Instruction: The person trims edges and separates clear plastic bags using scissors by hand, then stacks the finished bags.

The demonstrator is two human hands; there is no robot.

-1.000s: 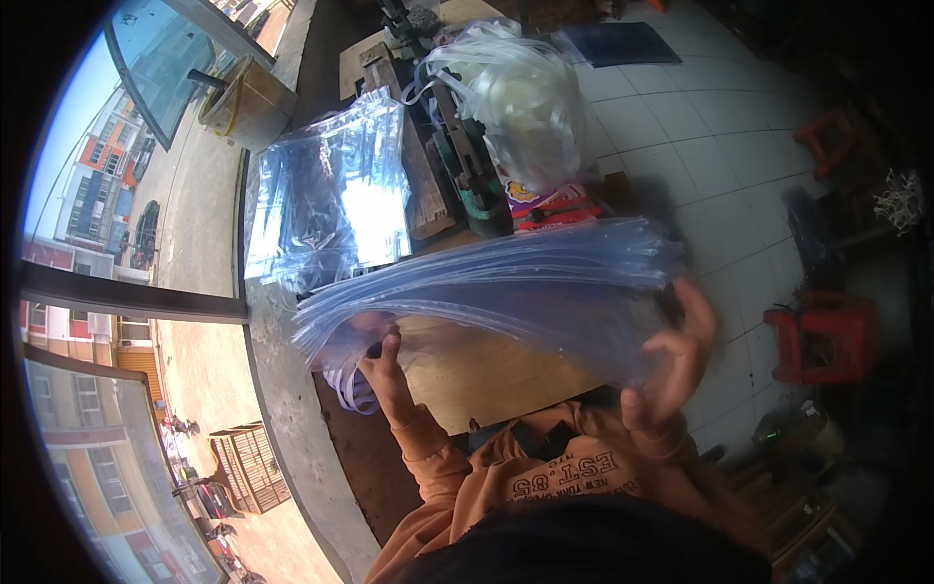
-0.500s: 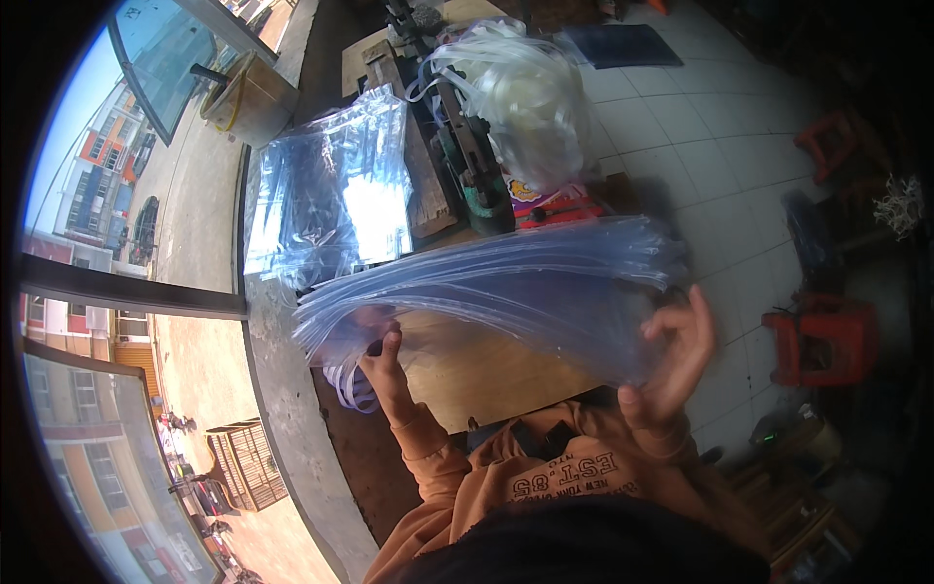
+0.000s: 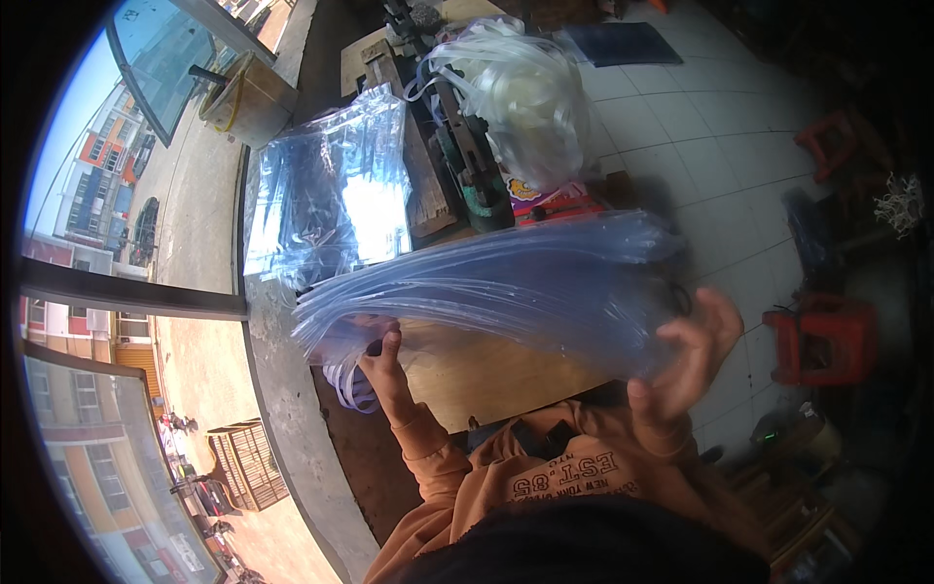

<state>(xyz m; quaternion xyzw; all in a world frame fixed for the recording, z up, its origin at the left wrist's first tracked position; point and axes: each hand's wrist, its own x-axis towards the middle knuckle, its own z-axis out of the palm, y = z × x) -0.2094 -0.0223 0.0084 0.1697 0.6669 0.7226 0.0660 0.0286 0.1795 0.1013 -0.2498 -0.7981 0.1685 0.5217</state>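
Left hand point(image 3: 384, 358) pinches one end of a fanned stack of clear plastic sheets point(image 3: 486, 282), its fingers partly lost behind them; the right hand point(image 3: 689, 355) stands spread at the other end, touching or not, I can't tell. The stack arches over a wooden tabletop point(image 3: 477, 380). Beyond, a dark handle point(image 3: 206, 76) pokes from a bucket point(image 3: 255, 105), its depths hidden. Whether a bag wraps those whitish strips point(image 3: 530, 97) is unclear.

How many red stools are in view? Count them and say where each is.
2. One red stool is at the right, beyond the right hand; the other red stool is farther up, near the dark rim. More may be hidden in shadow.
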